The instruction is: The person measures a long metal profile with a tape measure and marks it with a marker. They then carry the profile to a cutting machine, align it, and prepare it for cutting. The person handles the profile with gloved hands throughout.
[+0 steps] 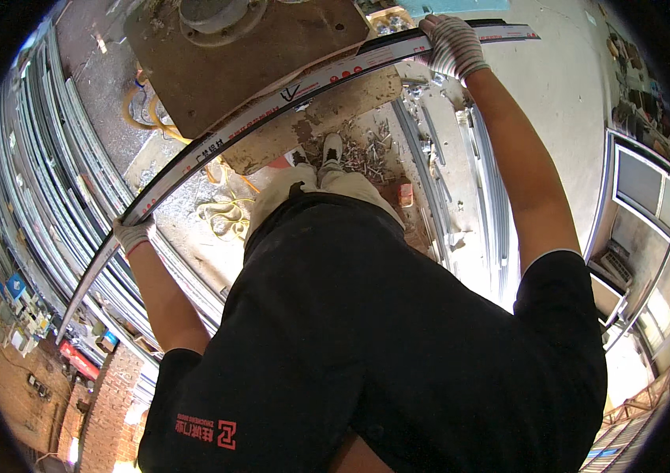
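A long metal profile [264,110], covered in printed white and red protective film with a dark edge, runs across the view from the lower left to the upper right. It looks curved in this wide view. My left hand [134,234], in a light knit glove, is closed around it toward the left. Near its right end, my right hand [453,49], in a striped knit glove, grips it from above. Between my hands the profile passes over the near edge of a brown metal machine plate [169,75]; whether it touches the plate I cannot tell.
Bundles of long metal profiles [43,158] lie on the left. More bars [488,197] are on the right. Metal offcuts [370,154] litter the floor by my shoes, with a yellow hose [224,217] nearby. Framed windows [650,189] stand far right.
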Tool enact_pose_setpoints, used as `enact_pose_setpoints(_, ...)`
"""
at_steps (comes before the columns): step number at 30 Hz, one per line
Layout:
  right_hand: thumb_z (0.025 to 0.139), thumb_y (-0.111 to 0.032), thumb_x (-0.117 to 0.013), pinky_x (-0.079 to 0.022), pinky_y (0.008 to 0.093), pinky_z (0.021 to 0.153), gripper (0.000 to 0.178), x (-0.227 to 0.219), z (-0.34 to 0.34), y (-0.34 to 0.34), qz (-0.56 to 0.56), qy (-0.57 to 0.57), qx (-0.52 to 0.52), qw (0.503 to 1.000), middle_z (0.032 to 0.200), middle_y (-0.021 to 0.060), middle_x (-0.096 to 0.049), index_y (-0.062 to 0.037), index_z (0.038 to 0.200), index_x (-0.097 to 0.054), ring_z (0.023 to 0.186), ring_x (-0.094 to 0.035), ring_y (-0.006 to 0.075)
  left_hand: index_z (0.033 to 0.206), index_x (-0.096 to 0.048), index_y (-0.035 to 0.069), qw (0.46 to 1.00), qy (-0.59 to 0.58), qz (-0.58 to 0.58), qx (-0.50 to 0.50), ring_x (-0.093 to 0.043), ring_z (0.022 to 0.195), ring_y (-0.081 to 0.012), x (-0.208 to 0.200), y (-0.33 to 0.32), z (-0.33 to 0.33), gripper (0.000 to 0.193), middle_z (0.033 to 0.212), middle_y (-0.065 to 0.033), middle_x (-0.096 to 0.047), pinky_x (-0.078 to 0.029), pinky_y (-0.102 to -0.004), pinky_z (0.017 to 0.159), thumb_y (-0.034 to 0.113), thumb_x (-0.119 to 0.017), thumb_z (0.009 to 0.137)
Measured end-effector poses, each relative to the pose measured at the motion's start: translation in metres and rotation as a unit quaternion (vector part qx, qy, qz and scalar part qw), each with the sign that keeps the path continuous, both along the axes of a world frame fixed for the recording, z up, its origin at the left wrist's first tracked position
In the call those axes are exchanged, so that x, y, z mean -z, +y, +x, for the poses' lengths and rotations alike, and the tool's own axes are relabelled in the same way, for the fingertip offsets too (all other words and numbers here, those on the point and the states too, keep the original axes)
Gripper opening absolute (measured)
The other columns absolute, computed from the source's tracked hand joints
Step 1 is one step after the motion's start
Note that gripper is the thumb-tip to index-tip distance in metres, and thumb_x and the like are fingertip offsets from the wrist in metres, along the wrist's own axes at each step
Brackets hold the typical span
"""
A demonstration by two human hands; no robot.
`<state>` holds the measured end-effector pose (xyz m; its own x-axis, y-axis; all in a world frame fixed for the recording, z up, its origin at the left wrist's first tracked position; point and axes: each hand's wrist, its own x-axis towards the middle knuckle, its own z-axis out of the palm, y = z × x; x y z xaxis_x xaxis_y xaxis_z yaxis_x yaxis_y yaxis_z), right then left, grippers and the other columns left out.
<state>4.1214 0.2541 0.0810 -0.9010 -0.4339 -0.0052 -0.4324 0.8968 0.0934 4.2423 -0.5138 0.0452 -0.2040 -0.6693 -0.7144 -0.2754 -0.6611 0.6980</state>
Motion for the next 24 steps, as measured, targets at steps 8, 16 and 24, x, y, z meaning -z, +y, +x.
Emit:
enact_pose_setpoints(8, 0.069, -0.046, -0.083, -0.049, 0.0424, 0.095, 0.055, -0.003, 0.000, -0.010, 0.049, -0.046, 0.054, 0.996, 0.104, 0.0107, -0.065, -0.0084, 0.105, -0.064, 0.104, -0.063, 0.0314, 0.084, -0.062, 0.004, 0.999, 0.008, 0.011, -0.032, -0.062, 0.094, -0.0391, -0.017, 0.026, -0.003, 0.023, 0.095, -0.0165, -0.066, -0.049, -0.0621, 0.086, 0.024, -0.051, 0.082)
enact_pose_setpoints(16, 0.068, -0.043, -0.085, -0.048, 0.0427, 0.096, 0.054, -0.005, 0.000, -0.012, 0.066, -0.051, 0.062, 0.995, 0.104, 0.0116, -0.065, -0.0083, 0.105, -0.064, 0.104, -0.063, 0.0320, 0.102, -0.063, 0.005, 1.000, 0.011, 0.011, -0.017, -0.061, 0.101, -0.0353, 0.002, 0.007, -0.002, 0.033, 0.110, -0.0143, -0.065, -0.051, -0.0569, 0.086, 0.023, -0.053, 0.076)
enact_pose_setpoints(24, 0.068, -0.045, -0.084, -0.048, 0.0433, 0.096, 0.057, 0.000, -0.001, -0.014, 0.071, -0.050, 0.089, 0.992, 0.107, 0.0120, -0.066, -0.0086, 0.108, -0.064, 0.107, -0.063, 0.0319, 0.052, -0.038, 0.018, 1.000, 0.000, 0.025, -0.012, -0.043, 0.055, -0.0207, 0.008, 0.003, -0.004, 0.031, 0.048, 0.0030, -0.041, -0.049, -0.0518, 0.075, 0.022, -0.051, 0.081)
